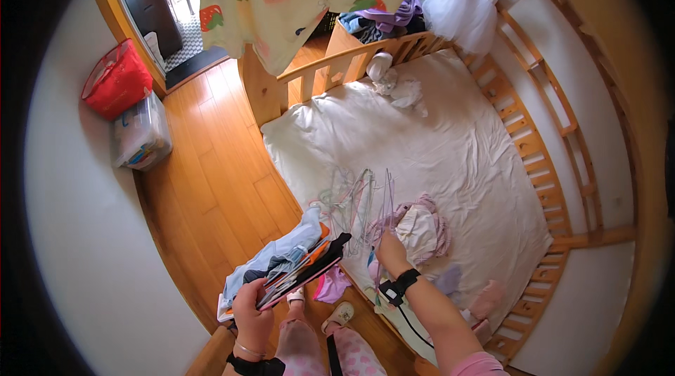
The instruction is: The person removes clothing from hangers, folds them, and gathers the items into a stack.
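Note:
My left hand (253, 305) grips a bundle of clothes hangers (285, 284) at the lower left. Light blue, orange and black garments (274, 255) lie along that bundle, over the floor beside the bed. Over the bed's near edge, my right hand (389, 253) is closed around thin purple hangers (387, 207) that stick up from it. Just left of them, a tangle of wire hangers (350, 202) rests on the white sheet (448, 149). To the right of my right hand lie a pink-purple garment (443, 231) and a white garment (416, 226), bunched together.
A wooden bed rail (343, 62) runs along the far side. Pink underwear (332, 285) lies by the bed's near edge, close to my feet. On the left, a red bag (118, 81) sits on a clear plastic box (145, 136). A patterned cloth (263, 2) hangs ahead.

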Demonstrator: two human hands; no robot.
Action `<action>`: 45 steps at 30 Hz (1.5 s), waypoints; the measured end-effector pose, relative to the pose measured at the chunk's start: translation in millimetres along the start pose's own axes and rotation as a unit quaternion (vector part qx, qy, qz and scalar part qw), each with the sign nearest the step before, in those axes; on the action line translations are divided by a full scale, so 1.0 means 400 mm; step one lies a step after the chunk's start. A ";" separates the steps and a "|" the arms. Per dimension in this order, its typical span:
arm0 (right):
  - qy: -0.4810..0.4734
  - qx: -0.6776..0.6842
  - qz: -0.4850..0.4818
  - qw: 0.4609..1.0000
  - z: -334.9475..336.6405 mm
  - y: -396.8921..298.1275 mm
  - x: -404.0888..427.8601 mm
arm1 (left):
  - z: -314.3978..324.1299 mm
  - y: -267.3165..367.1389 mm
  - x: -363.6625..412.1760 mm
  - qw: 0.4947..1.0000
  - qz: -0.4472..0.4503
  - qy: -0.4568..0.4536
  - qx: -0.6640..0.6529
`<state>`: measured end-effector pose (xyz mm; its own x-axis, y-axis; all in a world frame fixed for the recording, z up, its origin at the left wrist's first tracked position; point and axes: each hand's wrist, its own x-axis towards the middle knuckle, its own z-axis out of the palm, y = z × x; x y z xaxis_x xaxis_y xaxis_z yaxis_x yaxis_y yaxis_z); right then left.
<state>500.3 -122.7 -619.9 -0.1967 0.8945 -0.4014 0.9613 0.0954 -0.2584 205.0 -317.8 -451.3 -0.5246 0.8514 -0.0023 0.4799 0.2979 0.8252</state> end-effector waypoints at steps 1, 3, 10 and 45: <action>-0.001 0.001 0.002 1.000 0.012 -0.005 0.033 | 0.008 -0.016 0.018 1.000 -0.006 -0.017 0.001; 0.042 -0.004 0.015 0.999 0.033 -0.014 0.091 | 0.031 -0.039 0.052 1.000 -0.008 -0.027 -0.006; 0.024 0.070 0.020 0.997 0.099 0.026 0.112 | 0.078 -0.092 0.095 0.998 0.019 -0.051 -0.006; 0.090 0.191 0.083 0.974 0.624 0.175 0.253 | 0.281 -0.363 -0.190 0.995 -0.077 -0.068 0.012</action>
<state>499.5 -134.3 -898.1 0.0249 0.9491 -0.3139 0.8281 -0.1955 -0.5254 254.3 -377.3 -634.5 -0.4940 0.8449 -0.2050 0.4184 0.4377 0.7959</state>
